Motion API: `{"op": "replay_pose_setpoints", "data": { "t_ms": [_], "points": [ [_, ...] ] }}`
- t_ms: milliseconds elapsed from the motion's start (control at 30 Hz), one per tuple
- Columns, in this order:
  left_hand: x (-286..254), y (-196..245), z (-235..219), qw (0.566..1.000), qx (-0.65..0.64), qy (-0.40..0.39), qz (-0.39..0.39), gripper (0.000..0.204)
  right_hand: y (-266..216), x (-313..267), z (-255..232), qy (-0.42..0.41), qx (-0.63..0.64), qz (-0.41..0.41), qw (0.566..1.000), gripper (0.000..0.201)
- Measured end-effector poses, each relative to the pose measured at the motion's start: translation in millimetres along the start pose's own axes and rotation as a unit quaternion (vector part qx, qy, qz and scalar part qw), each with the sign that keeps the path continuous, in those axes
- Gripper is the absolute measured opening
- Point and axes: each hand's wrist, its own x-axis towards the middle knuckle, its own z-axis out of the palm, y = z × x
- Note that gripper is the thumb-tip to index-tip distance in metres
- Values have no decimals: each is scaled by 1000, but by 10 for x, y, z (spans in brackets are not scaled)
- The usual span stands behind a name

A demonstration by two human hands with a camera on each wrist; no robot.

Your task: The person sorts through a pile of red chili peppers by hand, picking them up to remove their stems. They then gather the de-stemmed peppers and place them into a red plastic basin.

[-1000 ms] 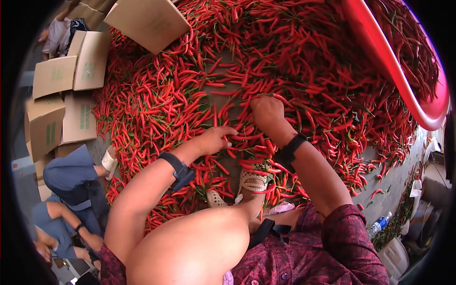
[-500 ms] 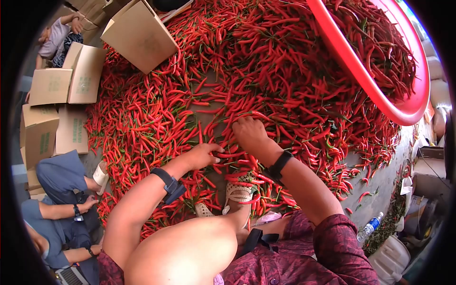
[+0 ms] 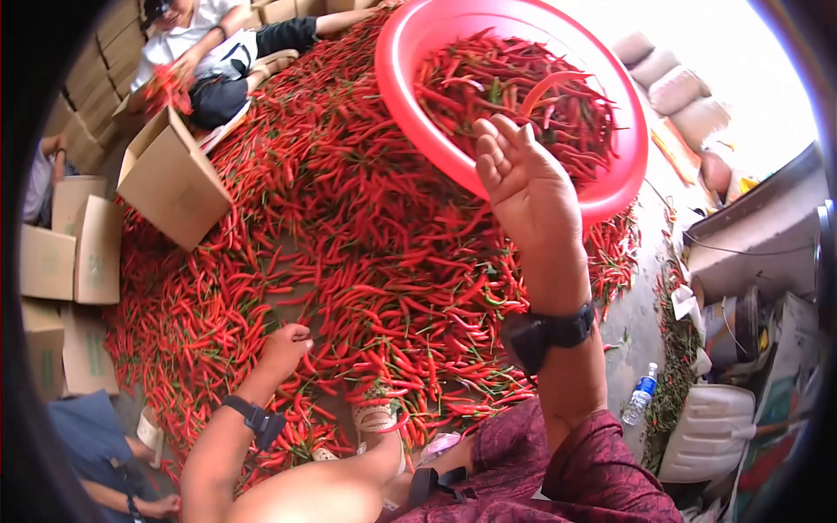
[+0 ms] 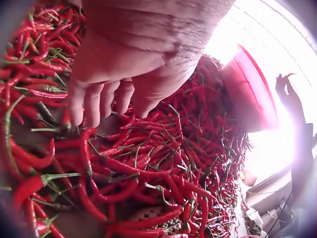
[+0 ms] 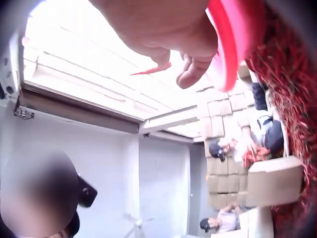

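Red chili peppers (image 3: 384,296) with green stems cover the floor in a wide heap. The right hand (image 3: 527,179) is raised, palm toward the head camera, in front of the pink tub (image 3: 397,65). At its fingertips is a single red chili pepper (image 3: 553,85), which also shows against the bright background in the right wrist view (image 5: 153,70). Low over the heap, the left hand (image 3: 286,349) hangs with its fingers loosely bent downward. In the left wrist view, those fingers (image 4: 92,105) are right above the peppers, and nothing shows in them.
Inside the tub lies a pile of darker chilies (image 3: 514,87). Cardboard boxes (image 3: 179,179) stand along the left, near a person in a white shirt (image 3: 205,39) holding peppers. A water bottle (image 3: 641,394) and a white plastic scoop (image 3: 706,431) lie at the right.
From the heap, the right hand has swung up and right to the tub with a chili. The left hand has drawn back slightly. The head view has turned, bringing the tub nearer the middle.
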Motion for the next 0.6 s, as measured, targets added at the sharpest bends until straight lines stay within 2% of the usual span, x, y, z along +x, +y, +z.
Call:
{"op": "replay_pose_setpoints", "data": {
  "t_ms": [33, 67, 100, 133, 167, 200, 233, 267, 300, 333, 367, 400, 467, 533, 567, 600],
  "points": [
    [36, 8, 3, 1000, 2, 5, 4, 38, 31, -42, -28, -17, -9, 0, 1000, 32],
    [82, -1, 9, 1000, 4, 10, 7, 39, 104, -194, -99, -106, -24, 17, 994, 31],
    [139, -38, 17, 1000, 2, 11, 19, 39, 89, -359, -99, -150, -207, 92, 962, 27],
    [160, 55, -3, 1000, 0, 4, 9, 39, 295, -610, -121, -98, -168, 157, 968, 24],
    [136, 190, -64, 1000, -3, -1, -3, 39, 436, -798, -245, -56, -245, 222, 942, 26],
    [134, 260, -83, 1000, -7, -6, -20, 39, 595, -902, -573, -58, -359, 218, 906, 25],
    [258, 114, -97, 1000, 10, -7, 6, 40, 605, -974, -725, -28, -557, 153, 816, 21],
    [297, 107, -134, 1000, 2, -12, 7, 40, 680, -1020, -1100, 25, -594, 97, 798, 17],
    [348, 140, -209, 1000, -1, -17, 7, 41, 747, -1042, -1511, 80, -587, 30, 805, 18],
    [362, 209, -295, 999, 5, -27, 43, 44, 778, -1000, -2002, 10, -706, -191, 682, 21],
    [522, 41, -346, 998, -24, -59, 14, 46, 698, -1037, -1968, 148, -607, -44, 780, 27],
    [450, 311, -434, 997, -14, -70, -10, 49, 667, -1001, -2018, 148, -783, -99, 597, 36],
    [453, 643, -508, 994, -11, -89, -56, 54, 841, -940, -1979, 138, -789, -72, 594, 55],
    [523, 834, -478, 992, -14, -104, -73, 57, 1203, -1009, -1793, 104, -862, -92, 488, 73],
    [556, 916, -447, 990, 3, -119, -70, 61, 1314, -1040, -1635, 103, -861, -47, 496, 80],
    [581, 952, -390, 989, 4, -128, -69, 61, 1403, -1085, -1484, 104, -865, -9, 490, 78]
  ]
}}
